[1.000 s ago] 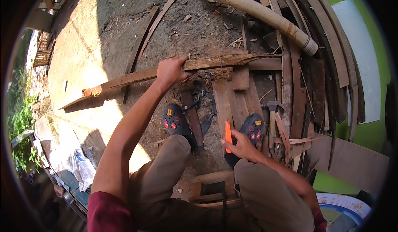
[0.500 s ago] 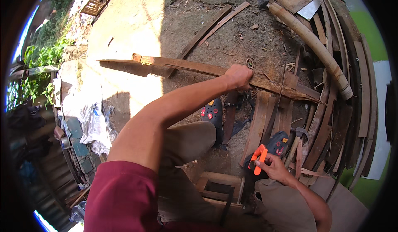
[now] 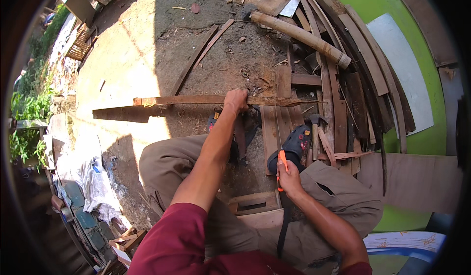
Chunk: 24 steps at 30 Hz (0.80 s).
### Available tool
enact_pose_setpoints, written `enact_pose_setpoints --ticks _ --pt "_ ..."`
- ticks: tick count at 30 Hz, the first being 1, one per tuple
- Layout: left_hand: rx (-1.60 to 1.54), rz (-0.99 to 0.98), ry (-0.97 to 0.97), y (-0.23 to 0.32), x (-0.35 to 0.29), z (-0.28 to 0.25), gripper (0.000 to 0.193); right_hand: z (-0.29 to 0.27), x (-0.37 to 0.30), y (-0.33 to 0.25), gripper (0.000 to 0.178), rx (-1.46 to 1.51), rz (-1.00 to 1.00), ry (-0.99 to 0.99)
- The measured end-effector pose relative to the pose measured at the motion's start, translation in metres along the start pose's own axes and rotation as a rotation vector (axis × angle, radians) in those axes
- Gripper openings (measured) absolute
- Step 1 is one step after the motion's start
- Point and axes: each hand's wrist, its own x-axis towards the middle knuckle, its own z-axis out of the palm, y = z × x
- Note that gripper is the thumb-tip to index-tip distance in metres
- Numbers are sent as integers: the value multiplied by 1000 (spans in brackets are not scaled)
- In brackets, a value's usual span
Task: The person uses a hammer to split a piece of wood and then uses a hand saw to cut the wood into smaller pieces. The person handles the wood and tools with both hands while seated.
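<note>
A long, narrow wooden plank [image 3: 191,99] lies crosswise in front of me, its right end rough and splintered. My left hand [image 3: 237,99] is closed around it, right of its middle. In my right hand [image 3: 290,177], the fingers wrap the orange handle of a hand saw [image 3: 282,163]. The thin blade, seen nearly edge-on, runs from the handle away from me to the plank, meeting it to the right of my left hand. Whether its teeth are in the wood cannot be made out.
Loose boards [image 3: 338,108] and a thick bamboo pole [image 3: 301,37] are piled at the right. A hammer [image 3: 316,123] lies beside my right clog [image 3: 294,145]. Near my knees is a wooden frame [image 3: 252,204]. Two thin strips [image 3: 201,54] lie on the ground beyond the plank.
The view has turned, and the plank now lies more level across it. The saw, slanting right before, points more straight away from me. My left hand keeps its grip on the plank.
</note>
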Motion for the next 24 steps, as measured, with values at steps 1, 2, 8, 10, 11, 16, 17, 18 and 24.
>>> enact_pose_setpoints --ticks 1,2,8,10,11,16,17,18,24 --pt "6 -9 42 3 3 0 38 4 -3 0 38 -69 -143 115" --pt "10 -21 29 3 8 -3 39 7 -5 -3 39 -141 -286 227" --pt "27 -53 33 1 23 -46 47 31 11 -33 42 -87 -380 406" --pt "-14 -52 59 4 28 -52 51 28 22 -35 43 -69 -424 446" --pt "-36 -53 73 6 31 -55 53 25 26 -35 43 -81 -393 451" --pt "47 -40 24 -45 60 -7 55 37 48 -43 42 -64 -367 376" --pt "22 6 -3 -16 65 -23 56 26 50 -37 42 -68 -337 402" --pt "6 30 -43 -5 55 -32 57 21 42 -33 42 -85 -288 391" --pt "15 -28 -164 -164 2 -54 95 11 40 -48 39 -49 -267 290"
